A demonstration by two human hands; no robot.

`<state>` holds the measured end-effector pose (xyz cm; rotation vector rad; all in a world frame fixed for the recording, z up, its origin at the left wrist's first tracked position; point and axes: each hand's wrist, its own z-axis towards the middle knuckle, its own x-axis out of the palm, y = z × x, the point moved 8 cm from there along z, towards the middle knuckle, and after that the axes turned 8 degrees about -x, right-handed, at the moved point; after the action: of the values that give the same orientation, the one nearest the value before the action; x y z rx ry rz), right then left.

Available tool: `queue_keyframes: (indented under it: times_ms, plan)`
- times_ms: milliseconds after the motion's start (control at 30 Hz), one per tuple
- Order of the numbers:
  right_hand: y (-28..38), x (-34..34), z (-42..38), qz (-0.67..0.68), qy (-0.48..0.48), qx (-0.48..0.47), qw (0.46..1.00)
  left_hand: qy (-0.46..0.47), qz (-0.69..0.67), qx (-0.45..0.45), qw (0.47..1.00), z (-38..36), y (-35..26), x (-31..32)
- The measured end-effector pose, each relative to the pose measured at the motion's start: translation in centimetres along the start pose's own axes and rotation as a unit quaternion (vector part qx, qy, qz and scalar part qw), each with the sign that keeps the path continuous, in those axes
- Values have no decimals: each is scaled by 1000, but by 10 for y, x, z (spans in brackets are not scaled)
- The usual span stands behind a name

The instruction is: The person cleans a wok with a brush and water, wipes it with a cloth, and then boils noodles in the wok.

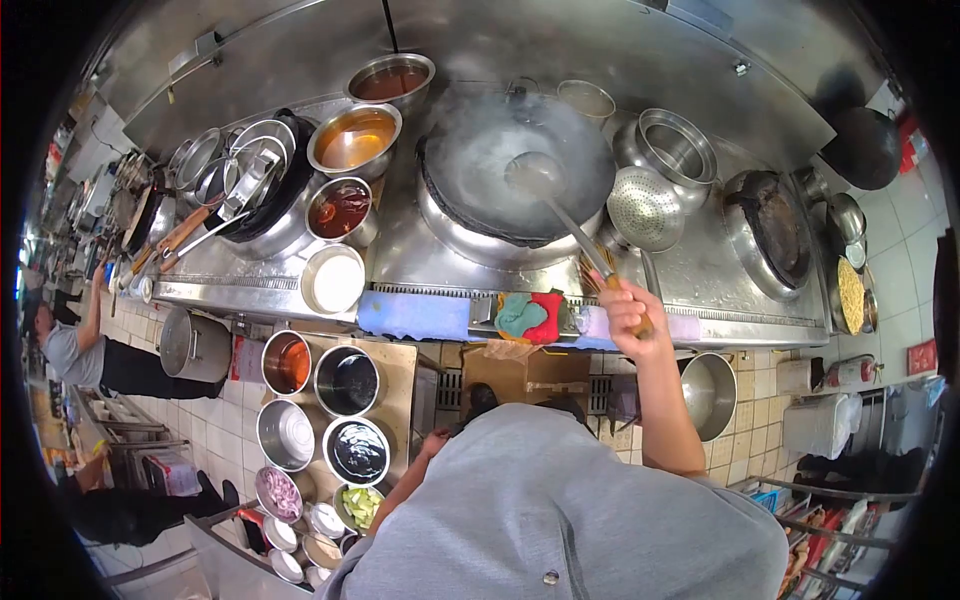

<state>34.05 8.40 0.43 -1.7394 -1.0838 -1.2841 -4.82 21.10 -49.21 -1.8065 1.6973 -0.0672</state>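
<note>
My right hand (628, 318) is closed around the wooden handle of a ladle (578, 232). The ladle's bowl sits inside a large steaming wok (470, 190), whose contents are blurred by steam. Low at my left side hangs my left hand (436, 442), partly hidden by my shirt. Its fingers are too small and covered to read. Right of the wok, a perforated skimmer (646, 208) rests across the stove with its handle toward me. Folded red and green cloths (530, 316) lie on the stove's front edge, left of my right hand.
Bowls and pots of liquids, including a white-filled pot (333, 279), line the wok's left. Below stand pots of dark sauce (357, 451), sliced onion (279, 494) and green vegetable pieces (359, 507). Another burner (768, 230) is at right. A co-worker (75, 350) stands far left.
</note>
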Motion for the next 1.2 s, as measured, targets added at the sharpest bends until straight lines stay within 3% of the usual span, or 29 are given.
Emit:
queue_keyframes:
  times_ms: [100,167,200,300,333,400,467,533,600,667,700,767,800,867,933,1000,1033,1100,1133,1200]
  plan:
    - [17,-3,-19,-83,-23,-41,995,12,5,74,997,12,11,13]
    - [31,-1,-30,-208,-40,-92,973,37,16,58,997,9,17,11]
    - [32,3,-34,-206,-42,-96,973,56,21,42,997,8,19,11]
    - [57,3,-49,-463,-186,-204,842,30,65,32,997,5,15,2]
    - [57,1,-49,-461,-189,-208,842,33,69,34,996,4,13,2]
    - [68,7,-55,-651,-204,-242,691,22,82,25,996,7,5,1]
    - [69,10,-58,-645,-207,-254,690,12,100,21,995,12,-8,1]
    - [71,5,-50,-522,-150,-264,797,0,123,21,992,14,-26,-4]
    - [91,1,-46,-550,-157,-278,772,-15,145,20,989,7,-43,-11]
    - [118,28,-43,-753,-177,-290,564,-5,99,7,995,-38,-100,-35]
    - [139,26,-40,-718,-183,-299,601,-5,92,12,996,-42,-108,-36]
    - [171,60,-36,-720,-178,-321,589,-48,31,36,998,-66,-161,-47]
    - [187,78,-32,-723,-174,-329,581,-3,-32,17,999,-81,-182,-44]
    - [231,119,-22,-692,-131,-391,593,-19,-61,39,997,-96,-203,-41]
    - [287,158,-7,-639,-70,-420,640,-1,-98,38,995,-79,-188,-28]
    - [341,188,1,-503,-18,-480,719,13,-138,34,990,-76,-179,-19]
    - [363,198,11,-502,-10,-479,720,-19,-140,38,989,-79,-178,-21]
    - [413,195,27,-375,-4,-525,764,-59,-151,45,986,-76,-170,-17]
    - [423,190,37,-377,5,-521,766,-74,-156,62,983,-66,-160,-14]
    - [448,179,31,-432,-148,-599,657,-97,-167,82,978,-64,-141,-3]
